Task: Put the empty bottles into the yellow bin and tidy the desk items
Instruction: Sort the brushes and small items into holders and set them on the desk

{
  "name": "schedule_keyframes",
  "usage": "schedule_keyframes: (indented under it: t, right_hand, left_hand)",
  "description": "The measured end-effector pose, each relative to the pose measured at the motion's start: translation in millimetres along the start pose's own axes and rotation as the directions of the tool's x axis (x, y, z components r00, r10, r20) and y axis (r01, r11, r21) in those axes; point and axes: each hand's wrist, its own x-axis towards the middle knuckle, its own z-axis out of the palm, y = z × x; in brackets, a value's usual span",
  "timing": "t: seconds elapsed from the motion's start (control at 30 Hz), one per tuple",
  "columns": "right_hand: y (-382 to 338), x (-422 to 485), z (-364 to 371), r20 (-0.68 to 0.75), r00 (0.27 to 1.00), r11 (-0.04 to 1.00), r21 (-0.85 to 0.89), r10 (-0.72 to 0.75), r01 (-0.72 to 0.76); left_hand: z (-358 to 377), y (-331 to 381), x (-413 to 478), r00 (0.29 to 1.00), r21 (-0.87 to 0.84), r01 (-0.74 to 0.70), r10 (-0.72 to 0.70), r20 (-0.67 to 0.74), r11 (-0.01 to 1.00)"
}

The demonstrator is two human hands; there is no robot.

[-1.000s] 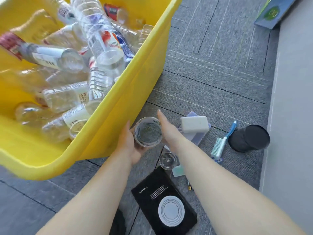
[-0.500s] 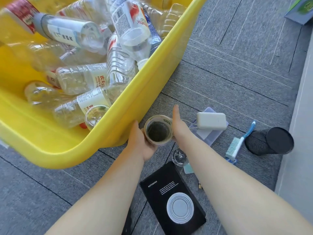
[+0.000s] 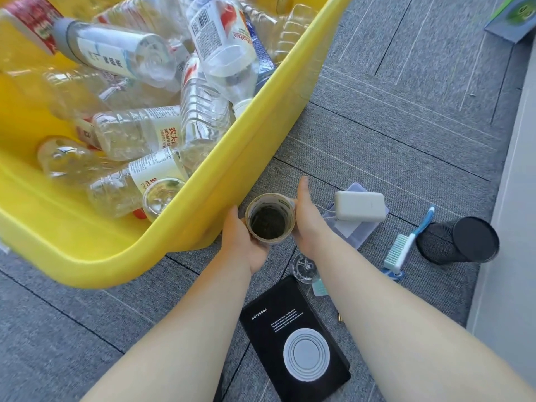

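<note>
container [image 3: 269,220] held between both your hands
your left hand [image 3: 245,245] cups it underneath, right hand [image 3: 307,224] grips its side, just beside the yellow bin [image 3: 232,181].

1 yellow bin [image 3: 261,140]; 1 notebook [image 3: 293,340]; 1 brush [image 3: 406,245]; 1 power bank [image 3: 359,206]; 1 pen holder [image 3: 455,239].
</note>
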Motion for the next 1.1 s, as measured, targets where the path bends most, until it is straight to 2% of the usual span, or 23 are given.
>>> schedule_keyframes:
  t: [0.13,0.4,0.5,0.63,0.87,1.0,1.1]
  right_hand:
    - [-3.2,-16.2,-4.4,0.010,1.000,1.000,-0.025,-0.013,0.014]
    - [-11.4,-88.1,-72.2,-0.133,0.991,0.997,0.078,-0.008,0.018]
    - [-7.6,-113.8,-89.7,-0.166,0.986,0.994,0.111,0.025,-0.006]
    - [-5.2,-139.8,-96.7,-0.158,0.987,0.994,0.109,0.038,-0.021]
    - [-6.1,-168.7,-110.6,-0.156,0.986,0.993,0.112,0.055,-0.038]
    - [-6.4,-175.9,-121.3,-0.168,0.983,0.992,0.120,0.069,-0.049]
    - [-6.5,-177.5,-128.3,-0.177,0.982,0.990,0.130,0.071,-0.048]
  left_hand:
    - [-12.2,-5.1,4.0,1.000,0.074,-0.003,0.004,-0.019,0.997]
    - [-19.8,-32.0,-39.8,0.985,0.309,0.032,0.023,-0.172,0.951]
    - [-6.2,-41.0,-67.7,0.992,0.426,0.054,0.001,-0.126,0.903]
    - [10.2,-50.7,-93.6,0.997,0.489,0.041,-0.006,-0.073,0.871]
    - [22.9,-75.4,-125.1,0.998,0.588,0.053,-0.015,-0.068,0.807]
    - [37.0,-87.4,-124.0,0.999,0.623,0.024,0.006,-0.045,0.782]
    - [46.4,-95.3,-120.5,0.998,0.689,-0.018,0.050,-0.027,0.724]
